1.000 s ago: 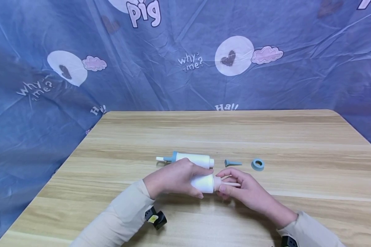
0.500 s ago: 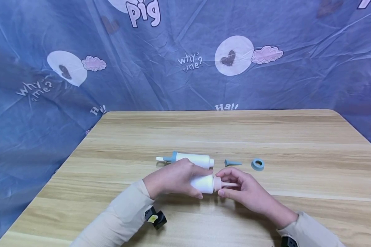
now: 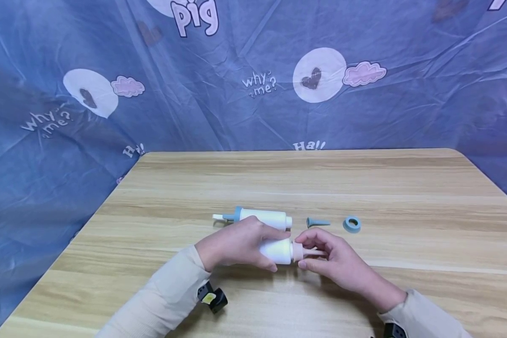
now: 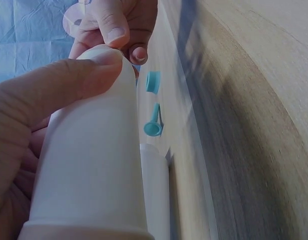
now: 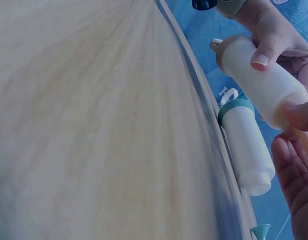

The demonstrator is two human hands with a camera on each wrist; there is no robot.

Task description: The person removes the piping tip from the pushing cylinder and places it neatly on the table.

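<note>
Left hand [image 3: 240,243] gripping mid-body, right hand [image 3: 340,259] pinching the collar [image 3: 297,252], we're holding a likely light, soft squeeze bottle [image 3: 276,252].

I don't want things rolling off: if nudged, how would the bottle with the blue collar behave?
The bottle would probably roll, being round-bodied and lying on its side. Its blue collar looks slightly wider than the body, so the path might curve.

Relative to one second ago, the thumb [image 3: 306,265] of the right hand [image 3: 340,261] has shifted toward the near edge of the pale pink collar [image 3: 297,252], away from the nozzle [image 3: 313,252] base. A fingertip formerly visible below the thumb is now hidden in the head view.
</note>
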